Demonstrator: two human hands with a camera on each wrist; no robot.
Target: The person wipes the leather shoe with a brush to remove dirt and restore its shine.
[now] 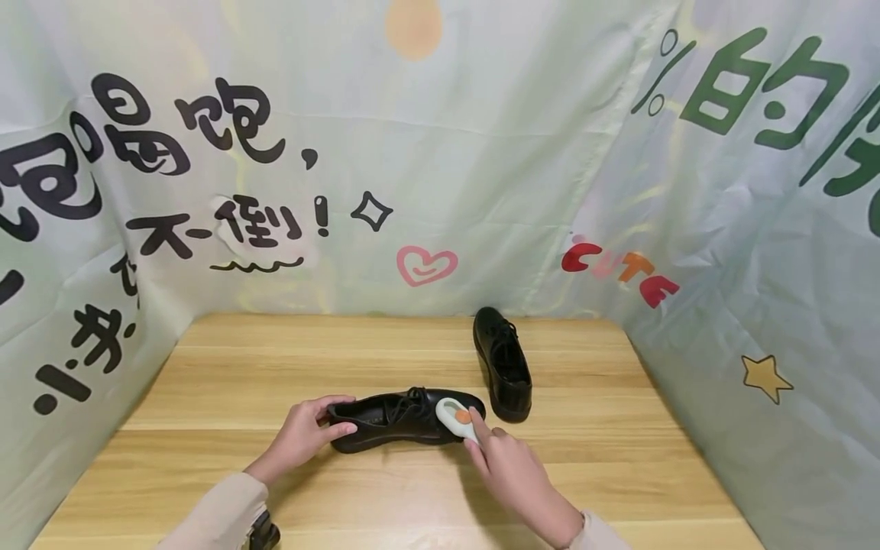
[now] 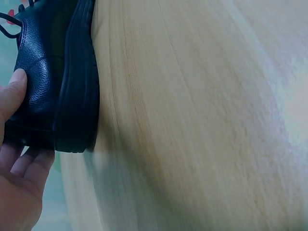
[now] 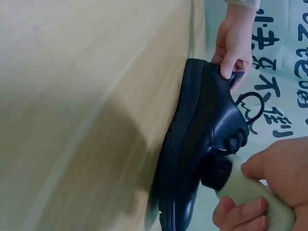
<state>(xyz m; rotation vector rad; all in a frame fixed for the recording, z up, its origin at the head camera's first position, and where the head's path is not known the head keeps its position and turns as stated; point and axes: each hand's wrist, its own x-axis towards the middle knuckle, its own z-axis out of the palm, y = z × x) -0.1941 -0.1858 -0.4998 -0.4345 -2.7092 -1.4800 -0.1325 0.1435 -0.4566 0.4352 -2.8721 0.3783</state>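
Observation:
A black leather lace-up shoe point(image 1: 385, 418) lies on the wooden table with its toe to the right. At its heel, my left hand point(image 1: 307, 431) grips the back of the shoe, thumb on the near side and fingers behind, as the left wrist view also shows on the heel leather point(image 2: 41, 91). My right hand point(image 1: 512, 470) holds a pale shoe brush point(image 1: 454, 418) with an orange button on top. In the right wrist view the brush's dark bristles point(image 3: 216, 171) sit against the shoe's upper, just in front of the laces point(image 3: 236, 139).
The matching black shoe point(image 1: 505, 363) stands behind and to the right, toe toward the back. Printed cloth walls point(image 1: 481, 153) enclose the wooden table point(image 1: 289, 367) at the back and both sides. A small black object point(image 1: 264, 531) shows by the left sleeve.

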